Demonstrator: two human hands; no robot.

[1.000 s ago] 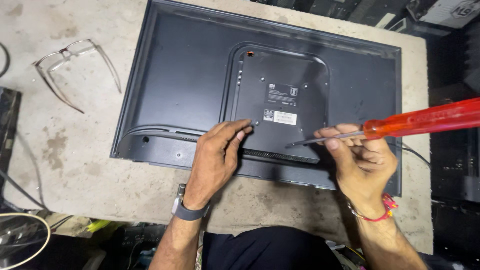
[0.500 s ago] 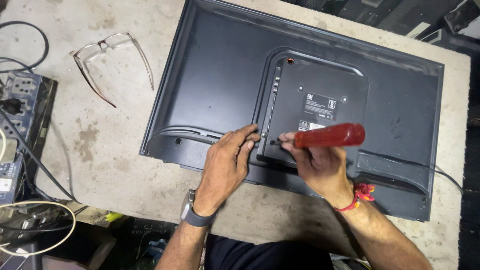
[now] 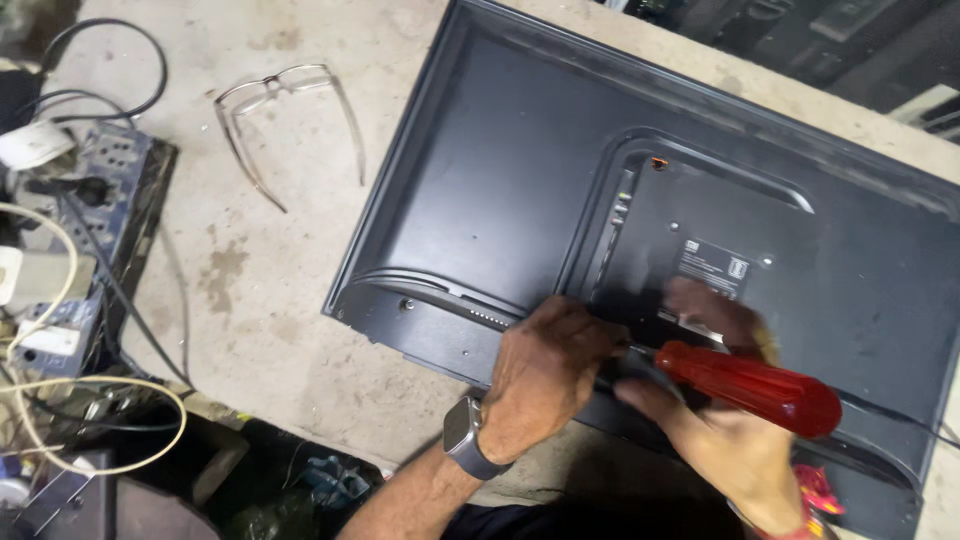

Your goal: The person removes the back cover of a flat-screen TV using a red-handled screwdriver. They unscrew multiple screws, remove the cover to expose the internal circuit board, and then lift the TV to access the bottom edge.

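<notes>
A rough, stained concrete bench top (image 3: 250, 290) is seen, lit evenly from above. Clear glasses (image 3: 285, 115) are laid top left. Tangled cables (image 3: 60, 400) & elec. gear (image 3: 90, 200) are piled at left edge.

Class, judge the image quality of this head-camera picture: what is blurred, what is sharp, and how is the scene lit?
Head view: the right hand and red screwdriver are motion-blurred; the left hand, television back and glasses look sharper; light is soft and even, with dark shadow below the table edge.
</notes>
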